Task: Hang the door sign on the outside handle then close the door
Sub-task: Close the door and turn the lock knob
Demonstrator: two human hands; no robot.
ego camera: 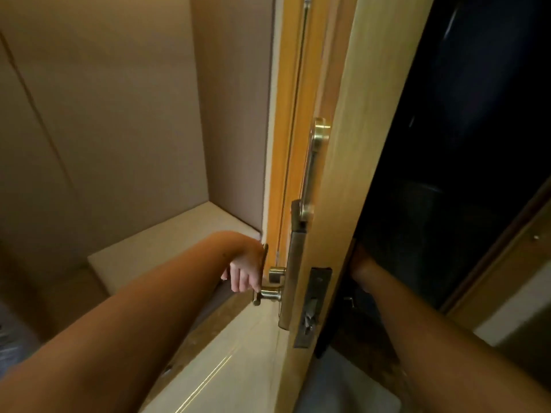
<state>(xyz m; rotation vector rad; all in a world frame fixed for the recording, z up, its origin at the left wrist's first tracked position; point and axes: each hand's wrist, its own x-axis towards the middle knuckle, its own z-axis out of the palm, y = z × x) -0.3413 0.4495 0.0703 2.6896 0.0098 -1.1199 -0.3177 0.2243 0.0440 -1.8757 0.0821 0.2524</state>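
Observation:
The wooden door [343, 180] stands ajar and I see it edge-on, with its latch plate [313, 305] facing me. On its left face sits a brass lock plate [293, 278] with the door handle [275, 275] and a small knob [267, 295] below it. My left hand [243, 272] is curled at that handle, with a thin brass-coloured strip [265, 254] against the palm. Whether that strip is the lever or the door sign I cannot tell. My right forearm [423, 329] reaches round the door's right face, and the door edge hides its hand.
The orange-brown door frame [286, 144] runs just behind the handle. Beige walls [119, 114] form a corner on the left, above a pale floor [167, 248] and threshold. To the right of the door lies a dark space [477, 114]. A brass door guard [316, 162] is mounted above the lock.

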